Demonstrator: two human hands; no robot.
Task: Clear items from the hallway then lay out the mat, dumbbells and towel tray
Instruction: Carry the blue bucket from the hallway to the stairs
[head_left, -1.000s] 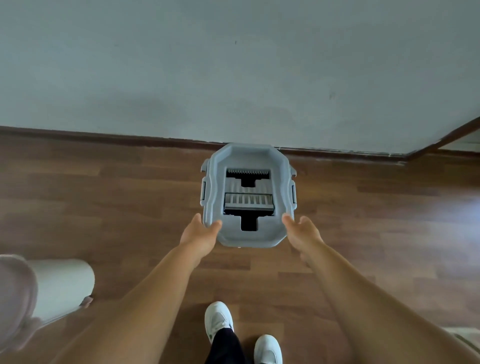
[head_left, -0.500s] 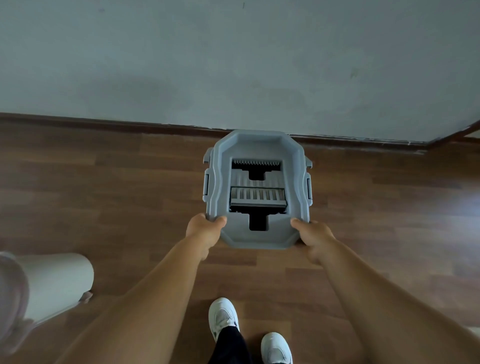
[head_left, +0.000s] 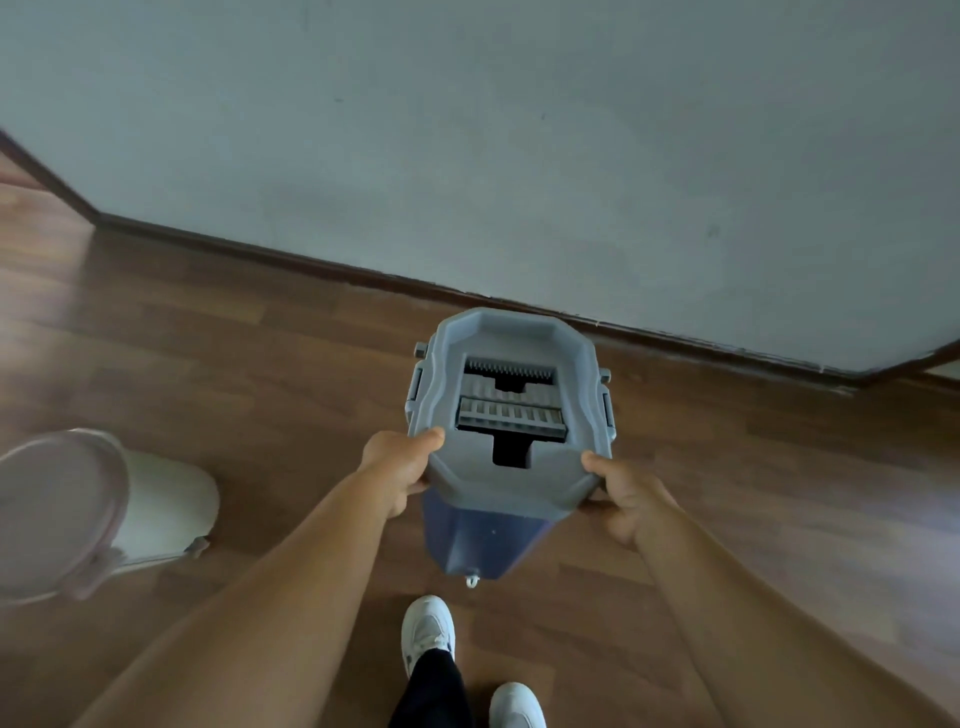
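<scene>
A grey mop bucket (head_left: 519, 488) with a blue lower body and a slotted wringer top hangs in the air above the wooden floor, tipped so its blue side faces me. My left hand (head_left: 400, 465) grips its near left rim. My right hand (head_left: 626, 499) grips its near right rim. Both arms reach forward from the bottom of the view. No mat, dumbbells or towel tray are in sight.
A white pedal bin (head_left: 156, 509) with a pinkish lid (head_left: 57, 514) stands at the left on the floor. A pale wall (head_left: 519, 156) with a dark skirting board runs behind. My white shoes (head_left: 428, 631) are at the bottom centre.
The bucket has come off the floor and tilted, showing its blue side. The view has swung, so the wall now runs diagonally and the bin looks nearer.
</scene>
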